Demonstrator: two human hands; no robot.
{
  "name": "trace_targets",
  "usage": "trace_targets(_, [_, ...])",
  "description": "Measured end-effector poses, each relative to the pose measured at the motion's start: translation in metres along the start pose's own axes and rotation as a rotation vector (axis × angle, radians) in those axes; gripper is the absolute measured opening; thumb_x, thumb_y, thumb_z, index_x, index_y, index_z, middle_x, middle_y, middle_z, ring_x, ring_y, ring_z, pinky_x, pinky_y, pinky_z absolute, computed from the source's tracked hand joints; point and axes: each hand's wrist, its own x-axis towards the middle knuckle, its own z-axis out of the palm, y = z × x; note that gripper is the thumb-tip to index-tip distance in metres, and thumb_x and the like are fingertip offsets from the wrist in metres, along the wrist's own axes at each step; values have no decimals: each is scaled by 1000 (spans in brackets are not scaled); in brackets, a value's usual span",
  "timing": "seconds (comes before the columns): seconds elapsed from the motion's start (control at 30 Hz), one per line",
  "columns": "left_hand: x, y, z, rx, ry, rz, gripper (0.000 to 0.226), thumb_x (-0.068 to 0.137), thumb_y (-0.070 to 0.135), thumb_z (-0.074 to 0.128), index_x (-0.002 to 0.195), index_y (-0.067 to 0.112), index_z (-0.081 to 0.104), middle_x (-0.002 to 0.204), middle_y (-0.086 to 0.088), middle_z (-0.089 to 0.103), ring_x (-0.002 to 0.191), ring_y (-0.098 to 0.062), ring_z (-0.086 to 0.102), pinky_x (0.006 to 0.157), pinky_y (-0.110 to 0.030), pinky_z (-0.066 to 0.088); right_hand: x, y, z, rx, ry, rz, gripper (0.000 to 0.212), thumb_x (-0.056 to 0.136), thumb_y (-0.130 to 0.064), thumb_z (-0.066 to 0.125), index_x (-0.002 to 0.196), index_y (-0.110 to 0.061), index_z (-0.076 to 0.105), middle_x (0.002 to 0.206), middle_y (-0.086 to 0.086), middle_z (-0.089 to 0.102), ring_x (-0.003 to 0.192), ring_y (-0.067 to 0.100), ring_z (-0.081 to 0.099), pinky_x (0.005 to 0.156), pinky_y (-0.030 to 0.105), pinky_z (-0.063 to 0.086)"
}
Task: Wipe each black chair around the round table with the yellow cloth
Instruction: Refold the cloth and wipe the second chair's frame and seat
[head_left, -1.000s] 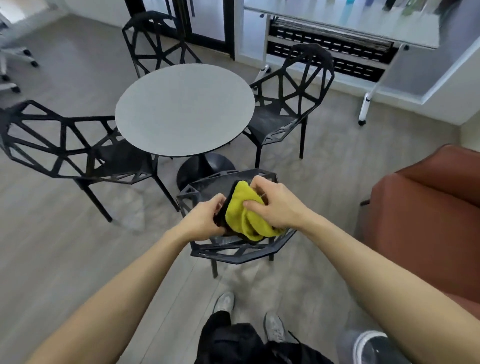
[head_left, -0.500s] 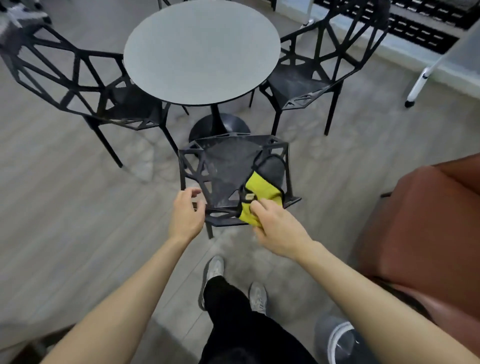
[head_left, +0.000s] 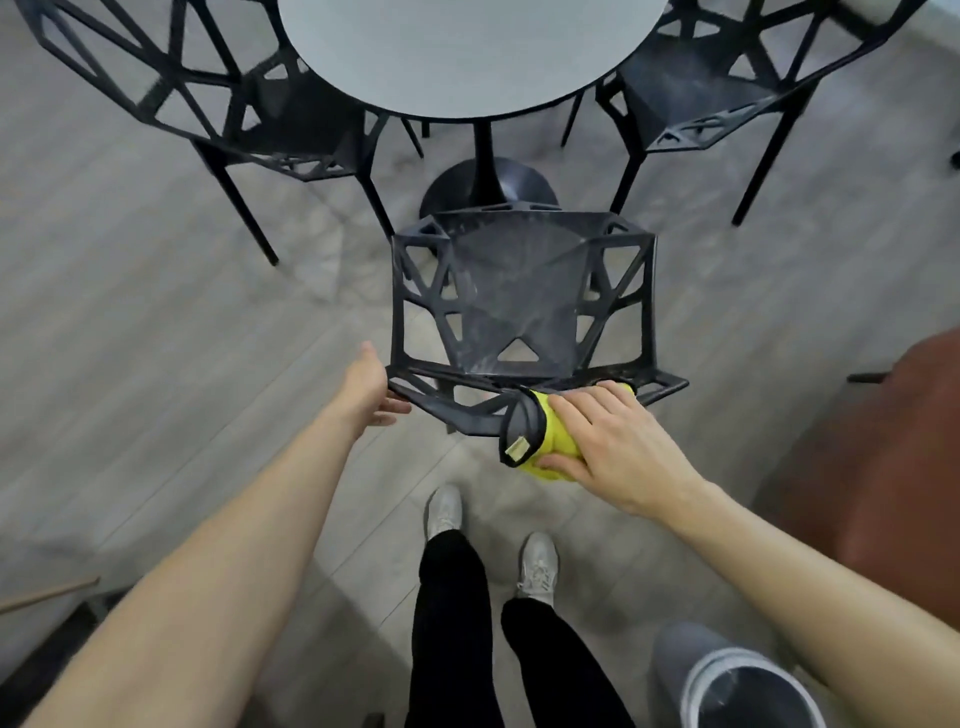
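Here, my right hand (head_left: 618, 441) pressing the yellow cloth (head_left: 553, 441) on the near chair (head_left: 519, 291) back's top edge, thumb seemingly tucked under it, left hand (head_left: 371, 387) grasping the rail's left corner.

Yellow cloth (head_left: 556, 441) bunched on nearest black chair (head_left: 519, 306) backrest top, round table (head_left: 467, 52) beyond
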Motion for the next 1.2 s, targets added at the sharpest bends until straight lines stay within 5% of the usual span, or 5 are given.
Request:
trace_targets(0.37, [37, -14, 0, 232, 13, 107, 36, 106, 4, 48, 72, 15, 50, 68, -1, 49, 63, -19, 47, 48, -22, 40, 99, -160, 8, 24, -278, 119, 55, 95, -9, 27, 143, 9, 48, 122, 29, 64, 106, 43, 65, 92, 49, 53])
trace_targets(0.53, [39, -21, 6, 129, 0, 35, 17, 106, 8, 35, 107, 8, 52, 75, -10, 50, 57, -23, 46, 49, -28, 37, 2, -77, -5, -93, 15, 17, 59, 91, -3, 41, 148, 3, 55, 147, 23, 59, 137, 42, 57, 113, 56, 47])
trace_targets(0.77, [43, -19, 1, 18, -56, 31, 29, 103, 4, 41, 79, 19, 38, 73, 0, 45, 66, -19, 41, 57, -29, 37, 141, -170, 3, 160, -167, 196, 54, 91, -8, 15, 129, -1, 53, 119, 17, 64, 113, 36, 62, 103, 43, 48])
trace_targets(1.0, [35, -34, 5, 82, -53, 8, 10, 104, 14, 32, 105, 12, 42, 96, -13, 51, 80, -27, 50, 64, -37, 43, -6, -87, -16, -5, -133, 56, 69, 91, 2, 58, 158, -1, 43, 164, 18, 43, 153, 36, 40, 124, 52, 35])
trace_targets(1.2, [36, -29, 7, 52, 40, 7, 8, 99, 11, 44, 98, 11, 53, 103, -13, 63, 97, -36, 64, 87, -45, 55, 107, -174, 9, 241, -160, 244, 52, 94, -7, 36, 140, 7, 57, 129, 25, 66, 122, 45, 64, 107, 52, 51])
